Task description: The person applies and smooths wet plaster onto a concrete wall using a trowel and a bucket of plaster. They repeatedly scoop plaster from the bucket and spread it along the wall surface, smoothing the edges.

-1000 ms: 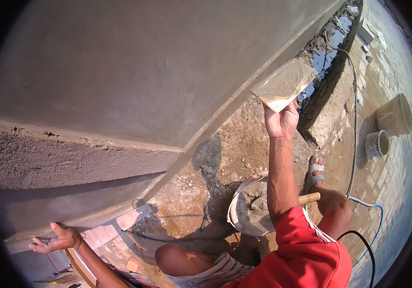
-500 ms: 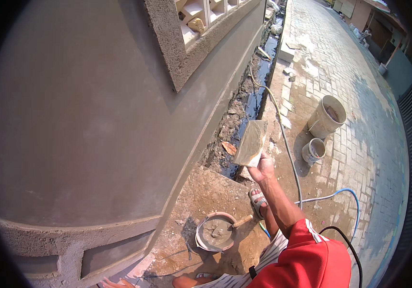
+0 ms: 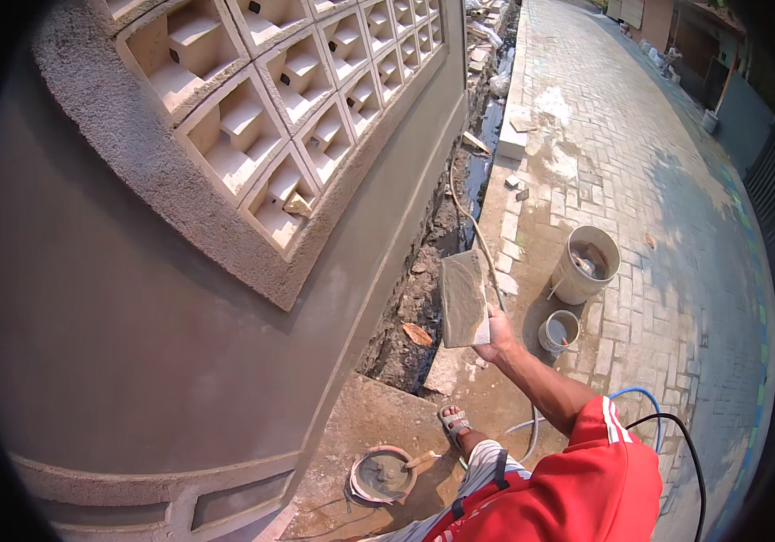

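Observation:
My right hand (image 3: 499, 335) is closed on the edge of a flat rectangular plastering float (image 3: 465, 299), its face smeared with grey mortar. The float is held out over the drain trench, right of the plastered wall (image 3: 180, 379) and apart from it. Whether it has a handle underneath is hidden. Below, near my sandalled foot, a bucket of wet mortar (image 3: 382, 476) stands on the ground, with a wooden-handled tool (image 3: 423, 459) resting over its rim. My left hand is out of view.
Ventilation blocks (image 3: 237, 134) sit in a rough raised frame on the wall. A narrow trench (image 3: 416, 312) with dark water runs along its foot. A large bucket (image 3: 585, 265) and a small pail (image 3: 558, 332) stand on the right. A hose (image 3: 476, 226) crosses the ground beside the trench.
My view has swung up and left, bringing more ventilation blocks in. The float has turned more upright in my right hand. My left hand, earlier at the lower edge, has left the picture.

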### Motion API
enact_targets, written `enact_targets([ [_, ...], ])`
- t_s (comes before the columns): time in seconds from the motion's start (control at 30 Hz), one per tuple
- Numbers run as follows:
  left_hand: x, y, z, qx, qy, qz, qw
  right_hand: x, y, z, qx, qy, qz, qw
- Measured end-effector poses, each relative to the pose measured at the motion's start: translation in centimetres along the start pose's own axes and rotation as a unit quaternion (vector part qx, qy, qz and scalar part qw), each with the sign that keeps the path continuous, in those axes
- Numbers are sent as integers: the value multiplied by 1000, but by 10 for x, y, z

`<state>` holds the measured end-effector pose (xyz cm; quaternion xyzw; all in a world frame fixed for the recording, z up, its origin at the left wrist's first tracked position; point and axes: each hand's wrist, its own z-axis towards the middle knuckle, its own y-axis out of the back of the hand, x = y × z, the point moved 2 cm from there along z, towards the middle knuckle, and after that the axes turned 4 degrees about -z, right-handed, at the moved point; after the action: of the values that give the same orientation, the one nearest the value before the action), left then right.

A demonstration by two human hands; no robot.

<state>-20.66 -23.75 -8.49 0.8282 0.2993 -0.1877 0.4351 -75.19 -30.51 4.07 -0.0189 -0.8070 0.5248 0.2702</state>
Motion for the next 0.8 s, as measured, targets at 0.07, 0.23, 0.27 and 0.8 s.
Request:
enact_targets([
  [0.07,38,-16,-45,34,113,-92,989,14,-3,-2,19,-46,11,999],
  [0.23,142,-6,-185,-29,360,-290,886,34,-15,-13,0,-120,40,992],
  [0.27,156,-4,-207,-76,354,-318,876,35,-20,-15,20,-129,41,991],
  [0.8,124,-298,-293,-247,219,-424,843,123,6,31,134,-62,-67,987],
])
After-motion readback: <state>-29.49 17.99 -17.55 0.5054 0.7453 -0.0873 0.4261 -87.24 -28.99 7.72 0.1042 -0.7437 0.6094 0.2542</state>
